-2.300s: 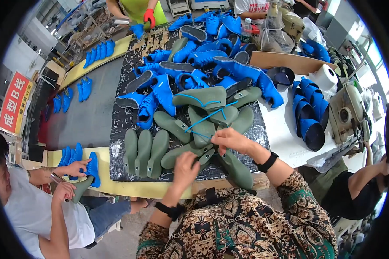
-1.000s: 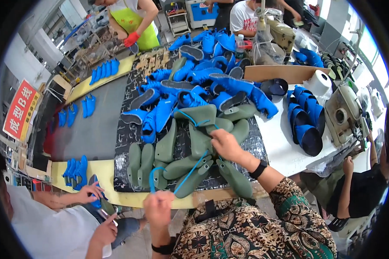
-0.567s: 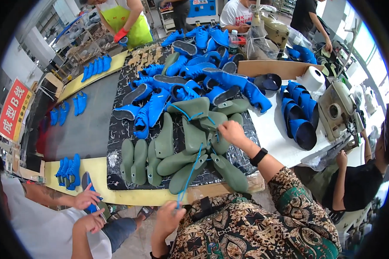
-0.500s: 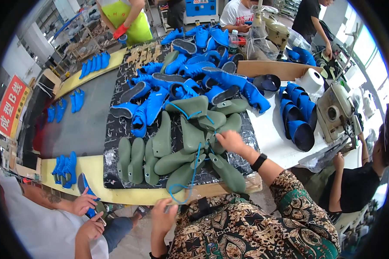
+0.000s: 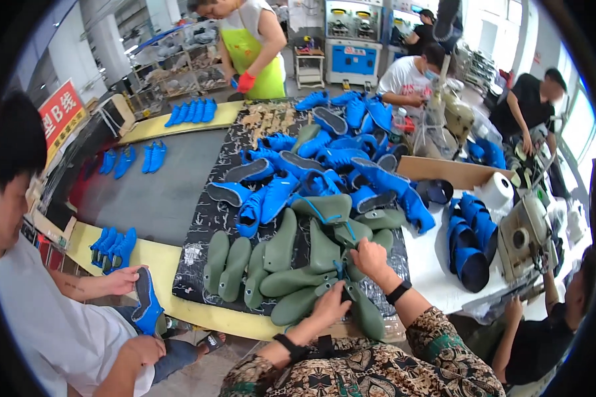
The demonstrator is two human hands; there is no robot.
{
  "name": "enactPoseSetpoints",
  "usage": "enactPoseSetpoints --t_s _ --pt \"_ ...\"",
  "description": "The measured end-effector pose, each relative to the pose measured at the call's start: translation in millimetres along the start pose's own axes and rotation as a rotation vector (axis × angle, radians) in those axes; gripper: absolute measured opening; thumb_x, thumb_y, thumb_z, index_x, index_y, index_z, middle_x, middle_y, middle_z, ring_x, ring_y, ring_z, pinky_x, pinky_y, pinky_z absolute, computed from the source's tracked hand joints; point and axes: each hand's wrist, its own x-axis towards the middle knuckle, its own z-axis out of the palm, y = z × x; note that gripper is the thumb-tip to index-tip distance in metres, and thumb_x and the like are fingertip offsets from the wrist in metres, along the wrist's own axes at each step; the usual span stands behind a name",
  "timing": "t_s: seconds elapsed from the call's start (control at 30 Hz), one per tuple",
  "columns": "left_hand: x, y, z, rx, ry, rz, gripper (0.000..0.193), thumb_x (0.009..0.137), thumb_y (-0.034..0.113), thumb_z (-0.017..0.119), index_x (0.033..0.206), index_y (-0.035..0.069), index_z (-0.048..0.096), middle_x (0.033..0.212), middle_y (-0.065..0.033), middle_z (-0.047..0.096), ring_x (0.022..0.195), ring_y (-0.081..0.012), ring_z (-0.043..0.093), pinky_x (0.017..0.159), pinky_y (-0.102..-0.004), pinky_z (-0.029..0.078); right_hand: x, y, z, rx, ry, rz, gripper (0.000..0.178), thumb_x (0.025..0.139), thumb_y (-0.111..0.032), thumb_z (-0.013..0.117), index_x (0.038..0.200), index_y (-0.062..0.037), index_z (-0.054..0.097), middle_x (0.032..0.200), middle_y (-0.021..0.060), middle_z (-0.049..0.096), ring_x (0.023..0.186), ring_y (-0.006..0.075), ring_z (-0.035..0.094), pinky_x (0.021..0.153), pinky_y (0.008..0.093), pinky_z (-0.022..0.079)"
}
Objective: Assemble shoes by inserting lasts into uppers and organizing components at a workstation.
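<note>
Several green shoe lasts (image 5: 281, 241) lie in a cluster before me, some with a thin blue cord (image 5: 321, 213) running through or over them. My right hand (image 5: 372, 258) is closed at the middle of the cluster, its fingertips pinched by the blue cord. Just below and to the left, my left hand (image 5: 330, 306) bends over the near lasts, fingers closed where the cord reaches its fingertips. What lies under both palms is hidden. Beside the cluster, more green lasts (image 5: 234, 270) stand in a row on the left.
A pile of blue shoe uppers (image 5: 324, 159) covers the far part of the black table top (image 5: 195, 271). On the right are a sewing machine (image 5: 523, 228), a white roll (image 5: 495, 192) and blue shoe parts (image 5: 470, 258). A person at left holds a blue shoe (image 5: 147, 301); other people work around.
My left hand has come up from below the table edge onto the lasts, and the hanging cord loop is no longer visible. My right hand stays over the cluster. The view has tilted up.
</note>
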Motion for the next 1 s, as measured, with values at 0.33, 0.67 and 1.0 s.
enactPoseSetpoints --t_s 0.33,0.67,1.0 --pt "-15 1 -25 0.261 -0.091 0.078 0.079 0.073 0.011 0.059 0.136 0.006 0.011 0.087 -0.0246 0.058 0.074 -0.0423 0.057 0.065 -0.0487 0.046 -14 5 5 0.118 0.089 0.028 0.014 0.070 -0.014 0.056 0.069 -0.0030 0.048 0.058 0.0191 0.056 0.056 0.0398 0.055 0.053 0.0485 0.044" --pt "-31 -21 -90 0.724 0.391 -0.012 0.078 0.067 0.026 0.065 0.124 -0.012 0.028 0.062 -0.0130 0.058 0.047 -0.0285 0.056 0.046 -0.0423 0.043 0 -4 3 1.580 -0.079 0.468 0.015 0.081 -0.009 0.054 0.093 -0.0017 0.046 0.069 0.0026 0.047 0.061 0.0124 0.047 0.057 0.0256 0.038" --pt "-15 27 -149 0.353 0.489 0.344 0.022 0.072 0.015 0.063 0.091 0.003 0.062 0.085 -0.0119 0.059 0.078 -0.0300 0.056 0.073 -0.0406 0.041 51 -59 -78 1.903 -0.151 0.443 0.020 0.074 0.002 0.044 0.092 -0.0065 0.043 0.054 -0.0046 0.029 0.040 0.0067 0.025 0.038 0.0228 0.020"
